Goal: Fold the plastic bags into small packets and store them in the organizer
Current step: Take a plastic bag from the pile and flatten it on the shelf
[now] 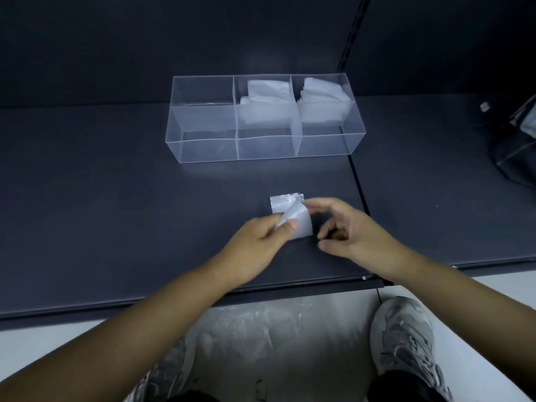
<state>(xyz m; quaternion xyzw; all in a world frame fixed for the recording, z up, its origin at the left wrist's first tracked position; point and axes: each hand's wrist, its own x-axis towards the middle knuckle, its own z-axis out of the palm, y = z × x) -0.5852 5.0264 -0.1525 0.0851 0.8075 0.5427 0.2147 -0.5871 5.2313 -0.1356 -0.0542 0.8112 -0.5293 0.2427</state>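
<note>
Left hand [255,242] pinches small folded translucent white plastic bag [303,224].
Right hand [353,230], fingers loosely curled, touches its right edge; crinkled film on matte dark shelf [116,213].

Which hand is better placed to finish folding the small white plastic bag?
Left: the left hand pinches the lifted flap of the small white folded plastic bag; the right hand sits beside it, gripping nothing.

This looks like a shop or stockroom: a dark metal shelf [116,198] of the retail kind fills the middle of the frame, backed by a matching panel [174,39] across the top. A slotted upright [359,39] at upper right divides it from the next bay [435,198], with pale floor [43,338] at lower left
</note>
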